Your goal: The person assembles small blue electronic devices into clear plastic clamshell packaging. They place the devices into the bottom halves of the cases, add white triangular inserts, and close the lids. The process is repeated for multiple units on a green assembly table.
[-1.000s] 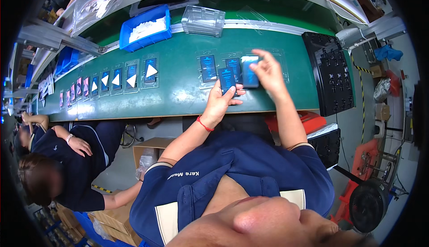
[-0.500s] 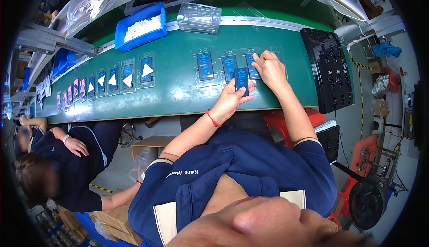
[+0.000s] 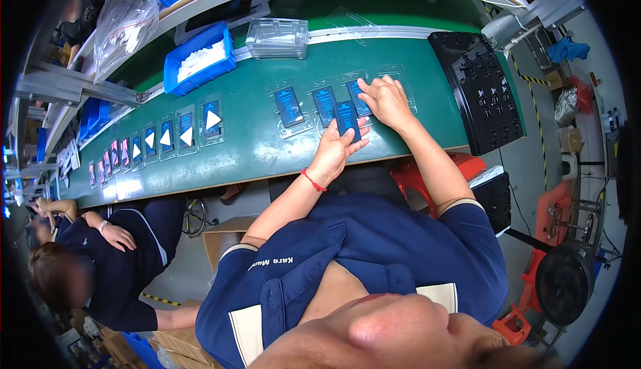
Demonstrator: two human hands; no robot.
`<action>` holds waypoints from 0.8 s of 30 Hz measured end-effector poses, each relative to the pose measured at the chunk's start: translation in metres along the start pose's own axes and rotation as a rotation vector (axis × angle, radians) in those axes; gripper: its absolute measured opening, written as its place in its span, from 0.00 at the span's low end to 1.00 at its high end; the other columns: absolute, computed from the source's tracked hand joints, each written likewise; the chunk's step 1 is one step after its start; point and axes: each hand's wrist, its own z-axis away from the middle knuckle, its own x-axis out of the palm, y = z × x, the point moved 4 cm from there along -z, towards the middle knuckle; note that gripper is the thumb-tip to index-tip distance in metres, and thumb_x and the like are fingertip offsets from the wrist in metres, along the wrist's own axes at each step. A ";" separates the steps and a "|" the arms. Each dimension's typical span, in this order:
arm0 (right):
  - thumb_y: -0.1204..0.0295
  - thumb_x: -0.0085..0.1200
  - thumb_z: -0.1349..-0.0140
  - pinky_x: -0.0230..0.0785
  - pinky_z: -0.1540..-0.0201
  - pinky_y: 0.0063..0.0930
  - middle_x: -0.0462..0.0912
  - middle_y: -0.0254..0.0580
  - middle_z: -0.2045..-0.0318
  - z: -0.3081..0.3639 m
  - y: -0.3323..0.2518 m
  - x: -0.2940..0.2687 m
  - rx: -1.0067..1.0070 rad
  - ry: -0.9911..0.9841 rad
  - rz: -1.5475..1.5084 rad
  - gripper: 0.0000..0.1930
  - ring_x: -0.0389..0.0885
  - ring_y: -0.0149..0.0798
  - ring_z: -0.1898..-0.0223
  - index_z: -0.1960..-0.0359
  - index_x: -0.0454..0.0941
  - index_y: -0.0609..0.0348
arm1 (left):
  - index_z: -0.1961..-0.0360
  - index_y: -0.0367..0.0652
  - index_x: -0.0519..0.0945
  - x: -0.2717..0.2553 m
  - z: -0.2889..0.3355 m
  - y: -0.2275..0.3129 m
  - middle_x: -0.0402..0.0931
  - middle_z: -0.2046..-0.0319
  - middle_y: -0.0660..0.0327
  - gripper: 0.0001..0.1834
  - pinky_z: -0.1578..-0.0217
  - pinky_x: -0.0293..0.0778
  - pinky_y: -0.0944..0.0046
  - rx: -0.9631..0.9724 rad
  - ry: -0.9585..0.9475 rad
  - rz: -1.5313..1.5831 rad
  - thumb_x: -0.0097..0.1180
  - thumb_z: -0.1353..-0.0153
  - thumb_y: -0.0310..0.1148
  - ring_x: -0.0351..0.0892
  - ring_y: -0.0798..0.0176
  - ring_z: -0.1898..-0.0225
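Blue flat pack [image 3: 347, 117] sits pinched in the left hand [image 3: 334, 152] at centre frame, grip closed on it. The right hand [image 3: 384, 99], fingers flat and holding nothing, presses a clear tray [image 3: 364, 92] on the green tabletop [image 3: 247, 149]; seating the pack there likely comes next.

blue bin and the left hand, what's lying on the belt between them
In the head view, two dark cells in clear trays lie between the blue bin and the left hand.

worktop [image 3: 254, 149]: we see plain green
slab in left hand [image 3: 347, 117]: dark blue face, black edge
bin [image 3: 198, 67]: bright blue, white inside
tray [image 3: 482, 95]: black
wrist cord [image 3: 312, 181]: red
stool [image 3: 427, 172]: red
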 end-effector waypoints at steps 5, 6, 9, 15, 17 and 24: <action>0.66 0.59 0.45 0.61 0.63 0.35 0.74 0.36 0.77 0.007 -0.014 0.000 -0.041 0.090 0.179 0.16 0.73 0.40 0.66 0.54 0.82 0.52 | 0.39 0.44 0.59 0.003 0.001 0.001 0.69 0.44 0.52 0.22 0.48 0.75 0.55 0.023 0.038 -0.021 0.43 0.33 0.23 0.74 0.53 0.46; 0.67 0.59 0.45 0.61 0.62 0.35 0.73 0.36 0.78 0.009 -0.015 0.000 -0.055 0.118 0.190 0.16 0.72 0.40 0.66 0.54 0.82 0.53 | 0.38 0.45 0.59 0.005 0.002 0.003 0.69 0.44 0.52 0.22 0.49 0.75 0.55 0.023 0.038 -0.027 0.43 0.33 0.23 0.74 0.52 0.46; 0.68 0.61 0.46 0.61 0.64 0.34 0.73 0.36 0.79 0.009 -0.009 -0.002 0.021 0.138 -0.038 0.16 0.73 0.39 0.68 0.55 0.82 0.56 | 0.37 0.46 0.57 0.008 0.003 0.006 0.69 0.44 0.51 0.24 0.49 0.75 0.54 0.012 0.034 -0.036 0.42 0.33 0.22 0.74 0.52 0.46; 0.69 0.64 0.50 0.62 0.67 0.34 0.74 0.36 0.80 0.016 -0.005 0.002 0.014 0.272 -0.063 0.16 0.73 0.40 0.73 0.58 0.82 0.59 | 0.36 0.47 0.58 0.006 0.001 0.008 0.69 0.43 0.51 0.25 0.49 0.76 0.54 -0.051 0.011 -0.033 0.42 0.33 0.21 0.74 0.52 0.45; 0.67 0.63 0.49 0.62 0.66 0.34 0.75 0.37 0.79 0.015 -0.011 -0.001 -0.043 0.236 0.041 0.16 0.73 0.40 0.72 0.59 0.82 0.58 | 0.36 0.46 0.59 0.002 -0.002 0.010 0.69 0.43 0.51 0.24 0.49 0.76 0.53 -0.086 -0.031 -0.024 0.43 0.33 0.21 0.74 0.53 0.45; 0.66 0.61 0.48 0.61 0.65 0.34 0.76 0.34 0.78 0.011 -0.009 0.001 0.012 0.081 0.016 0.14 0.73 0.38 0.69 0.61 0.83 0.58 | 0.36 0.47 0.59 0.003 0.000 0.012 0.69 0.43 0.52 0.25 0.49 0.76 0.53 -0.095 -0.034 -0.025 0.43 0.33 0.22 0.74 0.53 0.45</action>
